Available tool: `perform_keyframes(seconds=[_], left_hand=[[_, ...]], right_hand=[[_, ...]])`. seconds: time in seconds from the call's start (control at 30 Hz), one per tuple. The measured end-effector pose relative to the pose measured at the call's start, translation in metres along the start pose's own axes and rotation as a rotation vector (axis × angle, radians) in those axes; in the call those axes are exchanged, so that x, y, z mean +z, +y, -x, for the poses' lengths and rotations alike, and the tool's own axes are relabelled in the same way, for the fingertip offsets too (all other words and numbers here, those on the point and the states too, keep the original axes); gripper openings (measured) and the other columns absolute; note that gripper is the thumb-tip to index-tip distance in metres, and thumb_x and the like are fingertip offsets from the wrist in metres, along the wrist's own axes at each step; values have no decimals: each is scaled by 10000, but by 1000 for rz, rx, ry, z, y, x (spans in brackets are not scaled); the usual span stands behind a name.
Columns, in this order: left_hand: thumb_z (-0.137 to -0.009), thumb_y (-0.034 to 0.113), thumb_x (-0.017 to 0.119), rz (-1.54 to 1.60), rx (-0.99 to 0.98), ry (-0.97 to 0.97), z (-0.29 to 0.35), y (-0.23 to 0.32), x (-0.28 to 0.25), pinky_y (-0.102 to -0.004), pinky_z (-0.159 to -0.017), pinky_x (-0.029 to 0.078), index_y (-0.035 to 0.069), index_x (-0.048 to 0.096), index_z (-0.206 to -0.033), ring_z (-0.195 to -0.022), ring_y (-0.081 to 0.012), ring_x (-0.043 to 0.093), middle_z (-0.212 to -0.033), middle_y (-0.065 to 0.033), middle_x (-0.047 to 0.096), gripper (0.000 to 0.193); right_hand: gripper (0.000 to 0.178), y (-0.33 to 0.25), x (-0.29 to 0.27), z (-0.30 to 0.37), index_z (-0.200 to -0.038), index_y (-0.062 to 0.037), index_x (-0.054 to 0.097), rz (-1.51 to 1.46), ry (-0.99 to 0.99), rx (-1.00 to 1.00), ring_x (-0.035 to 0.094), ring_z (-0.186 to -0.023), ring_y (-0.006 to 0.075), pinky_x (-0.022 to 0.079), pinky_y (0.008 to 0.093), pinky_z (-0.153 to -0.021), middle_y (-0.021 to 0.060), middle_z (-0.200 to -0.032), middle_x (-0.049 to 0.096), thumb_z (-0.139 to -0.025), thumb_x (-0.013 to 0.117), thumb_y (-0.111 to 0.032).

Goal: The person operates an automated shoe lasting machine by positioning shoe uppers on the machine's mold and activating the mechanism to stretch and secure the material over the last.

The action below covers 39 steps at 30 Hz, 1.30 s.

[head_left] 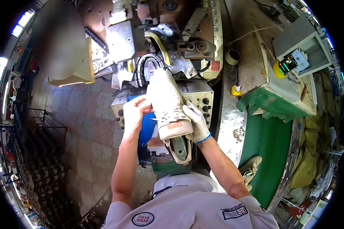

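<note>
A cream shoe upper (165,95) with laces and a tan tongue patch sits over a green shoe last (180,148), whose heel end shows toward me. Its toe end points away, up against the curved jaws of a lasting machine (151,68). My left hand (135,111), bare, has its fingers closed at the upper's left edge. What the fingertips pinch there is partly hidden. On the other side my right hand (195,118), in a whitish glove with a blue cuff edge, grips the upper's right side, the thumb side against it.
Below the machine is a control panel (205,105) with black knobs. To the right, a green conveyor belt (265,152) carries a beige shoe (251,169) beside a worn metal edge. A workbench (252,57) holds a tape roll (232,57). Shoe racks (46,168) stand left.
</note>
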<state>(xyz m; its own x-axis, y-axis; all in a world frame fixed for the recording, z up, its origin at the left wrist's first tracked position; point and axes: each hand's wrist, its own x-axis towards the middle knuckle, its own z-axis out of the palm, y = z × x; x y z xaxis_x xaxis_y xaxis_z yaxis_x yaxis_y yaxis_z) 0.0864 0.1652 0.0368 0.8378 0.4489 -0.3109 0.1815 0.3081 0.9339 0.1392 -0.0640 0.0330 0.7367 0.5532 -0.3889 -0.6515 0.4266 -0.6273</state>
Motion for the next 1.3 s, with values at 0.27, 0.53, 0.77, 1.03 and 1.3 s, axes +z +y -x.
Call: perform_keyframes(seconds=[0.27, 0.53, 0.77, 1.03, 1.3], left_hand=[[-835, -74, 711, 186, 174, 168, -21, 12, -13, -315, -848, 601, -105, 588, -1314, -979, -219, 723, -1190, -193, 708, 495], [-968, 230, 702, 279, -1, 182, -27, -36, -9, -327, -932, 557, -91, 584, -1325, -1067, -207, 691, -1211, -160, 701, 494], [-1049, 311, 515, 416, -159, 22, -22, -65, -1, -352, -851, 596, -27, 612, -1265, -954, -221, 720, -1133, -137, 715, 412], [-1080, 408, 498, 288, -45, 63, -27, -71, -6, -299, -740, 576, -63, 682, -1096, -816, -164, 713, -990, -114, 739, 506], [-1100, 413, 452, 168, -31, 108, -29, -70, -3, -279, -695, 524, -43, 674, -1017, -758, -125, 649, -909, -74, 709, 514]], right_hand=[[598, 10, 30, -59, -1498, -11, 466, -45, -94, -114, 570, -1248, 191, 477, 332, -1039, 107, -1416, 573, -978, 659, -237], [403, 40, 29, -94, -1300, 0, 635, -91, 108, -65, 659, -1030, 171, 540, 323, -910, 89, -1186, 692, -973, 696, -227], [342, 45, 22, -97, -1227, -15, 674, -77, 81, -112, 674, -971, 147, 545, 302, -850, 64, -1116, 707, -1025, 629, -287], [330, 60, 15, -106, -1168, -13, 691, -111, 94, -99, 680, -924, 139, 555, 303, -810, 60, -1062, 714, -1017, 645, -302], [305, 62, 9, -110, -1088, 10, 720, -76, 124, -119, 643, -853, 121, 532, 297, -753, 60, -996, 716, -1001, 672, -278]])
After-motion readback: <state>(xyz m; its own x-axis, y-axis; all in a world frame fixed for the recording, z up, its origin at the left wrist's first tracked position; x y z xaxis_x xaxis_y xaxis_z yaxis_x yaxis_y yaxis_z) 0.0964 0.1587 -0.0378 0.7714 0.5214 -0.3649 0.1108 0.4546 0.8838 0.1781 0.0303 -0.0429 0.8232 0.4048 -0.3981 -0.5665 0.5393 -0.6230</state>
